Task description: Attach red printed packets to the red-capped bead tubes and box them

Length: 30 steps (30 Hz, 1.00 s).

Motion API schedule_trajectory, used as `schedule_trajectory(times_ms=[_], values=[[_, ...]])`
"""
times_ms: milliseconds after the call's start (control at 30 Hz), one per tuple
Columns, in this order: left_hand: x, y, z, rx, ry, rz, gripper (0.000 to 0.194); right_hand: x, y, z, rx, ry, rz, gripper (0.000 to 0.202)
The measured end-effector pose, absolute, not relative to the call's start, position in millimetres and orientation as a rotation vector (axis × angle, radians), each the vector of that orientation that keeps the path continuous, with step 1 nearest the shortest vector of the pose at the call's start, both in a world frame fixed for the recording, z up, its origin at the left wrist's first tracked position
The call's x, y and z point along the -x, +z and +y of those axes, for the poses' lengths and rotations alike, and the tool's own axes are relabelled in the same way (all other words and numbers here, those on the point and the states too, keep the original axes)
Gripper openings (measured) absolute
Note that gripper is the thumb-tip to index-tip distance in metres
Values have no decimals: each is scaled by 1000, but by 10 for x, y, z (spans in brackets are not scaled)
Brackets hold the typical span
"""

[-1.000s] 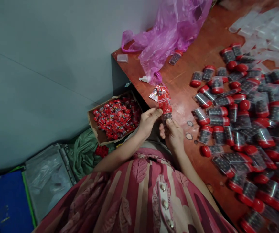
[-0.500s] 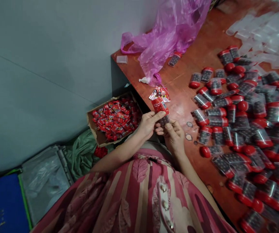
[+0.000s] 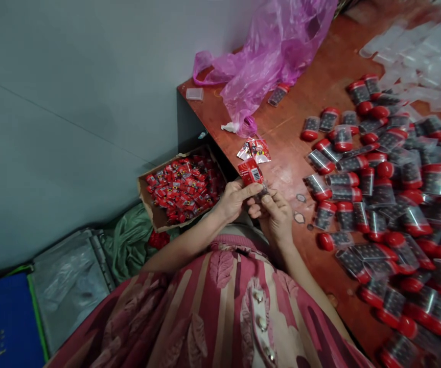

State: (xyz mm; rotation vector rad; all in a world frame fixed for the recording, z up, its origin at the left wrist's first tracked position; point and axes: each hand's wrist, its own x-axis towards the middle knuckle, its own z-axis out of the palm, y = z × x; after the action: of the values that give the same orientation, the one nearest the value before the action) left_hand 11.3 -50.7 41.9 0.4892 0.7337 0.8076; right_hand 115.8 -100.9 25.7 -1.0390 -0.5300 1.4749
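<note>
Both my hands meet over the table's near-left edge, around a small red packet (image 3: 249, 171) with a barcode. Its red end points away from me, and a dark lower part shows between my fingers. My left hand (image 3: 234, 200) is closed on the packet, thumb lying across its front. With thumb and fingers pinched, my right hand (image 3: 276, 210) grips the lower end, which is mostly covered. Just beyond the packet, flat red printed packets (image 3: 260, 151) lie on the table. To the left and lower stands an open cardboard box (image 3: 158, 219) filled with small red packets (image 3: 184, 186).
Many clear containers with red caps (image 3: 346, 214) and dark dotted contents cover the right of the orange-brown table (image 3: 281, 133). Empty-looking clear containers (image 3: 427, 56) pile up behind them. A purple plastic bag (image 3: 258, 66) lies at the back, beside the grey wall (image 3: 70, 92).
The packet has tilted and drawn slightly nearer to me. My left thumb now covers more of its dark lower part, and my fingers have shifted a little.
</note>
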Motion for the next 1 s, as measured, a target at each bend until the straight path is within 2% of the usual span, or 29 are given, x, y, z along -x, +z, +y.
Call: schedule_trajectory(times_ms=[167, 400, 600, 700, 800, 900, 1000], values=[[-104, 427, -489, -459, 793, 781, 38, -1160, 254, -1029, 1188, 1216, -777, 27], [-126, 364, -651, -488, 816, 731, 35, -1162, 281, -979, 991, 1591, -469, 41], [40, 418, -628, -396, 831, 735, 36, -1120, 302, -889, 1058, 1498, -646, 45], [228, 383, -611, -236, 1065, 832, 41, -1111, 343, -872, 1094, 1537, -731, 42], [362, 268, -576, -163, 1162, 993, 57, -1179, 387, -877, 1160, 1485, -738, 35], [299, 156, -441, -578, 1075, 1187, 58, -1302, 408, -876, 1224, 1418, -739, 29], [63, 95, -157, -1461, 1071, 1293, 50, -1400, 414, -860, 1286, 1391, -767, 26]])
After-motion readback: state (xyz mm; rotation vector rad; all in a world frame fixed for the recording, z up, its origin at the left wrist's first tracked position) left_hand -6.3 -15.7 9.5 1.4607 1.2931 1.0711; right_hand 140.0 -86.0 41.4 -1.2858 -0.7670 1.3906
